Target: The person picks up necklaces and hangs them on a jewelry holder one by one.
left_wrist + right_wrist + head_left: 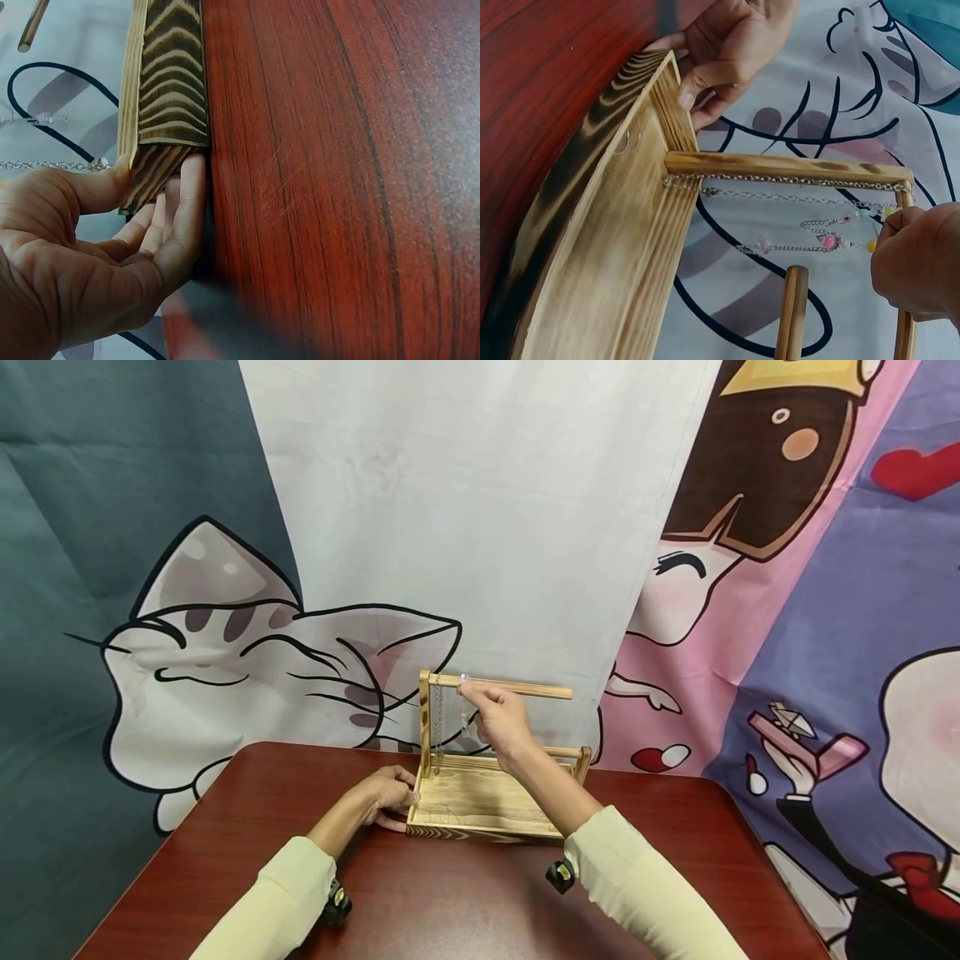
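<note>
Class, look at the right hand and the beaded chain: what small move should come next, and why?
Probably the right hand should settle the beaded chain over the top bar: it pinches the chain there, while the left hand grips the tray.

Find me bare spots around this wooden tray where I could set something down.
The table looks bare in front of the tray, between the sleeves, and right of the tray. The tray's middle looks free, right of the thin rings. It's crowded beside the post, under the upper bar: chains hang there, and the right hand pinches a beaded strand.
</note>
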A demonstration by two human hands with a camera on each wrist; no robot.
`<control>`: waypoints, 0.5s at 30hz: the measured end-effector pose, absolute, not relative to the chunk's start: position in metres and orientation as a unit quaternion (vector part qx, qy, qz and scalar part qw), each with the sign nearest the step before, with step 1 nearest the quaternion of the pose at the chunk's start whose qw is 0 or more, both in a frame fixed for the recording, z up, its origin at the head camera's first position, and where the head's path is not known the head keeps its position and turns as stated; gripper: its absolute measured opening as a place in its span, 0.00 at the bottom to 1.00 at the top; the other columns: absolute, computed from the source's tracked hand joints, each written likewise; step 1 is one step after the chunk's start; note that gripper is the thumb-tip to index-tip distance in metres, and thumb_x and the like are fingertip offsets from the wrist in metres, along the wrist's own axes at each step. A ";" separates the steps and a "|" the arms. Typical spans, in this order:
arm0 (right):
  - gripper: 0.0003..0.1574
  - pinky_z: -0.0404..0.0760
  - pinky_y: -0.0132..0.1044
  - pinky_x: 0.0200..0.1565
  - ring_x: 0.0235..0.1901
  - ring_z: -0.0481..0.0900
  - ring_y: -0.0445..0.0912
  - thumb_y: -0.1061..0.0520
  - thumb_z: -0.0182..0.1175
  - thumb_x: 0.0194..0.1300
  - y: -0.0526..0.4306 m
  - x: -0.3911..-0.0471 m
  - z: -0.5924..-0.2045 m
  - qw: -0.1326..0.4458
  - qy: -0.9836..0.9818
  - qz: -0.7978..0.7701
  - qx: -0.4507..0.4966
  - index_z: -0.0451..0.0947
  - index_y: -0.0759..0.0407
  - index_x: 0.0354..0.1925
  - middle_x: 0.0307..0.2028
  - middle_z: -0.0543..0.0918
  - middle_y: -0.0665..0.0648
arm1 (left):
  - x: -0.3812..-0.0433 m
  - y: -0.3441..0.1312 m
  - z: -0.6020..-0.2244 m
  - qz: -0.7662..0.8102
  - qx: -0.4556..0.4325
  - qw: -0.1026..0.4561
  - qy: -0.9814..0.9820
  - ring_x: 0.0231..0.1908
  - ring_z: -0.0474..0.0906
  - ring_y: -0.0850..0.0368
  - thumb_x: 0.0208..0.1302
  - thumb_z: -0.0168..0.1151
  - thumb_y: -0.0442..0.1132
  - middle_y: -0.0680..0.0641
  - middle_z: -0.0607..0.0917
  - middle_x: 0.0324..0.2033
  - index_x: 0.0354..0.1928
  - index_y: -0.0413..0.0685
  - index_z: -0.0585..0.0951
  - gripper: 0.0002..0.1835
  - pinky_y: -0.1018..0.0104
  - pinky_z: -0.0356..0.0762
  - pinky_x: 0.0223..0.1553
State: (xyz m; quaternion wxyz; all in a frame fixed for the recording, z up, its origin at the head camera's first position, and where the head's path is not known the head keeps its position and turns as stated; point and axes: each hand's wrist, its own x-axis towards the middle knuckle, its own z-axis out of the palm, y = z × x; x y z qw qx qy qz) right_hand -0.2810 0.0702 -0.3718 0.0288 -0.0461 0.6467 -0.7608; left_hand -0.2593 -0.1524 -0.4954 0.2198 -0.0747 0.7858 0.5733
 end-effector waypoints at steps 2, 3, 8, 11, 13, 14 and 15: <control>0.22 0.53 0.26 0.18 0.13 0.53 0.34 0.52 0.70 0.81 0.067 -0.281 -0.373 0.028 0.645 -0.762 -0.047 0.89 0.69 0.59 0.13 0.62 0.40 | -0.260 -0.152 -0.496 0.574 -0.074 0.219 0.785 0.42 0.88 0.47 0.75 0.64 0.26 0.37 0.87 0.43 0.65 0.35 0.73 0.20 0.53 0.97 0.37; 0.23 0.53 0.26 0.18 0.13 0.52 0.34 0.52 0.70 0.81 0.066 -0.281 -0.374 0.029 0.646 -0.762 -0.047 0.88 0.70 0.60 0.13 0.62 0.40 | -0.260 -0.152 -0.496 0.575 -0.075 0.220 0.784 0.42 0.88 0.46 0.75 0.64 0.26 0.38 0.87 0.43 0.65 0.35 0.73 0.20 0.53 0.97 0.37; 0.25 0.53 0.26 0.19 0.13 0.52 0.34 0.51 0.70 0.81 0.061 -0.282 -0.377 0.033 0.661 -0.748 -0.049 0.88 0.70 0.61 0.13 0.61 0.40 | -0.260 -0.153 -0.496 0.575 -0.070 0.219 0.785 0.43 0.88 0.45 0.75 0.63 0.26 0.37 0.86 0.43 0.65 0.33 0.72 0.21 0.53 0.97 0.37; 0.25 0.52 0.28 0.19 0.13 0.51 0.35 0.51 0.70 0.81 0.061 -0.283 -0.379 0.035 0.677 -0.734 -0.053 0.88 0.70 0.62 0.12 0.60 0.40 | -0.260 -0.153 -0.495 0.575 -0.073 0.218 0.785 0.43 0.87 0.45 0.75 0.64 0.26 0.38 0.86 0.44 0.65 0.34 0.73 0.21 0.53 0.97 0.36; 0.25 0.52 0.28 0.19 0.13 0.51 0.35 0.50 0.70 0.81 0.062 -0.282 -0.380 0.034 0.687 -0.723 -0.054 0.88 0.70 0.62 0.11 0.61 0.40 | -0.259 -0.153 -0.495 0.574 -0.072 0.219 0.786 0.43 0.87 0.45 0.75 0.64 0.26 0.38 0.86 0.44 0.65 0.34 0.73 0.21 0.53 0.97 0.37; 0.25 0.53 0.28 0.19 0.13 0.52 0.35 0.50 0.70 0.81 0.062 -0.283 -0.381 0.033 0.693 -0.719 -0.053 0.89 0.69 0.62 0.11 0.61 0.40 | -0.259 -0.153 -0.495 0.575 -0.074 0.219 0.785 0.43 0.87 0.46 0.75 0.64 0.26 0.38 0.86 0.44 0.66 0.34 0.73 0.21 0.53 0.97 0.37; 0.25 0.53 0.29 0.19 0.13 0.52 0.35 0.50 0.71 0.80 0.063 -0.282 -0.381 0.032 0.698 -0.713 -0.051 0.89 0.69 0.61 0.10 0.61 0.40 | -0.259 -0.153 -0.494 0.574 -0.074 0.219 0.785 0.43 0.87 0.46 0.74 0.64 0.26 0.38 0.86 0.44 0.65 0.34 0.73 0.21 0.53 0.97 0.37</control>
